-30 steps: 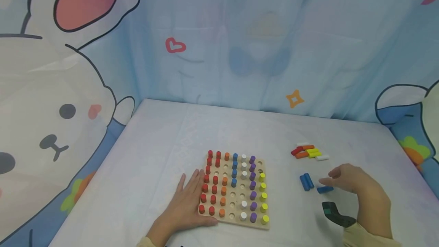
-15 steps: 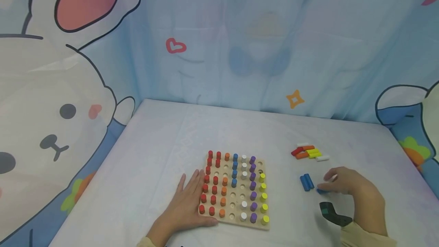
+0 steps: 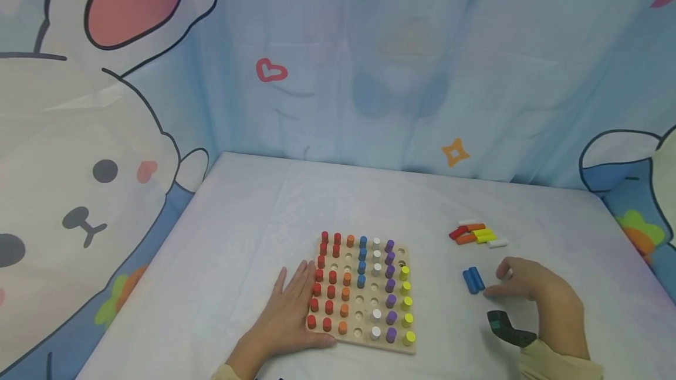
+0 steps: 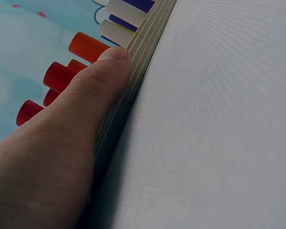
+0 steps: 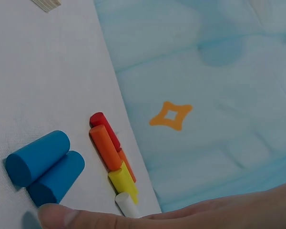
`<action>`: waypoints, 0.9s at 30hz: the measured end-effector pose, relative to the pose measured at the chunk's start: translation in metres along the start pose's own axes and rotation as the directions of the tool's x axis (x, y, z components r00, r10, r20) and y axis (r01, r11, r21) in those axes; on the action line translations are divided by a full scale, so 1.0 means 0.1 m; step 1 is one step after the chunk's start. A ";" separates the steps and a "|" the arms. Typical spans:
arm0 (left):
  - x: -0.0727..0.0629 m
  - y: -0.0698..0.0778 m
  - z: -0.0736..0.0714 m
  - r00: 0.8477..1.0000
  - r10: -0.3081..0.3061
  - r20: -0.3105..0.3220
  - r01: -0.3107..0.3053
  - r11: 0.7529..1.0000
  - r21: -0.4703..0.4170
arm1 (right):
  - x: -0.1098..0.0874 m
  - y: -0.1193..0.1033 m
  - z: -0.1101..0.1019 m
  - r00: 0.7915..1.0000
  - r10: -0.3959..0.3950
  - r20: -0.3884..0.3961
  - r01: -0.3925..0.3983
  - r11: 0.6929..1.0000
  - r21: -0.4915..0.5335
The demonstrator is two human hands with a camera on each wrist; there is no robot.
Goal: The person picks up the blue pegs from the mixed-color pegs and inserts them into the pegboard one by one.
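Note:
My left hand [image 3: 287, 315] lies flat along the left side of a wooden pegboard [image 3: 359, 342], fingers straight. In the left wrist view its thumb [image 4: 105, 71] rests against the board's edge near orange and red pegs. Over on the right, my right hand [image 3: 533, 283] is low on the cloth with bent fingers, right beside two blue pegs [image 3: 473, 280]. The right wrist view has its thumb [image 5: 62, 217] close to the near end of these blue pegs [image 5: 47, 162]. A third blue peg is out of sight, and whether the fingers pinch it is hidden.
Behind the blue pegs lies a loose group of red, orange, yellow and white pegs [image 3: 475, 233]. Rows of coloured pegs stand in the board, with several bare holes among them. A printed curtain [image 3: 338, 104] hangs behind the white cloth [image 3: 253, 221].
My right hand has come down and moved left, over the third blue peg, which is now covered from view. My left hand and the board have stayed in place.

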State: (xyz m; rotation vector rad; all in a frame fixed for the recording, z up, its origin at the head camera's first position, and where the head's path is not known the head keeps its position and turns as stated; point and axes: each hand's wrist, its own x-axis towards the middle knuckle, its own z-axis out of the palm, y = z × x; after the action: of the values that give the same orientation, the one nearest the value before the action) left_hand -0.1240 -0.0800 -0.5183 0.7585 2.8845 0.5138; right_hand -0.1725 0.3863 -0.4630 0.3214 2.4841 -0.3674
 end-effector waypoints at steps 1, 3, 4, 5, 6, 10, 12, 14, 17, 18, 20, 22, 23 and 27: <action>0.00 0.00 0.00 1.000 -0.001 0.001 0.001 1.000 -0.001 | -0.05 -0.04 -0.02 1.000 -0.003 0.004 0.003 1.000 0.007; 0.00 0.01 0.00 1.000 -0.004 0.005 0.004 1.000 -0.004 | -0.15 -0.14 -0.06 1.000 -0.012 0.008 0.012 1.000 0.021; 0.00 0.01 -0.01 1.000 -0.006 0.008 0.006 1.000 -0.005 | -0.19 -0.18 -0.07 1.000 -0.011 0.008 0.011 1.000 0.026; 0.00 0.01 -0.01 1.000 -0.007 0.010 0.008 1.000 -0.007 | -0.22 -0.20 -0.08 1.000 0.000 0.008 0.000 1.000 0.030; 0.00 0.01 -0.01 1.000 -0.008 0.012 0.008 1.000 -0.008 | -0.21 -0.20 -0.08 1.000 -0.002 0.007 0.001 1.000 0.031; 0.00 0.02 -0.02 1.000 -0.010 0.017 0.010 1.000 -0.011 | -0.18 -0.19 -0.07 1.000 0.002 0.005 -0.002 0.999 0.037; 0.00 0.02 -0.02 1.000 -0.009 0.015 0.009 1.000 -0.009 | -0.17 -0.18 -0.06 1.000 -0.008 0.002 0.008 0.999 0.034; 0.00 0.01 -0.02 1.000 -0.007 0.012 0.008 1.000 -0.008 | -0.14 -0.15 -0.05 1.000 -0.011 0.000 0.011 0.999 0.036; 0.00 0.01 -0.02 1.000 -0.006 0.009 0.006 1.000 -0.005 | -0.09 -0.11 -0.03 1.000 -0.007 -0.003 0.007 1.000 0.024; 0.00 0.01 -0.02 1.000 -0.004 0.008 0.004 1.000 -0.004 | -0.07 -0.10 -0.03 1.000 -0.012 -0.003 0.012 1.000 0.020; 0.00 0.01 -0.02 1.000 -0.003 0.008 0.003 1.000 -0.002 | -0.05 -0.08 -0.02 1.000 -0.006 -0.003 0.007 1.000 0.014; 0.00 0.01 -0.02 1.000 -0.002 0.007 0.002 1.000 0.000 | -0.07 -0.10 -0.03 1.000 -0.006 -0.006 0.006 1.000 0.013; 0.00 0.01 -0.02 1.000 -0.002 0.007 0.002 1.000 0.001 | -0.09 -0.11 -0.04 1.000 -0.011 -0.006 0.011 1.000 0.016; 0.00 0.01 -0.02 1.000 -0.001 0.004 0.001 1.000 0.006 | -0.17 -0.17 -0.07 1.000 -0.022 -0.009 0.023 1.000 0.018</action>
State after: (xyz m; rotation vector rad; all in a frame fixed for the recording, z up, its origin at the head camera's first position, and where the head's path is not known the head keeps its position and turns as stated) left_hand -0.1238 -0.0798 -0.5163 0.7576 2.8843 0.5029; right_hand -0.1678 0.3706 -0.4445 0.3033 2.4965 -0.3986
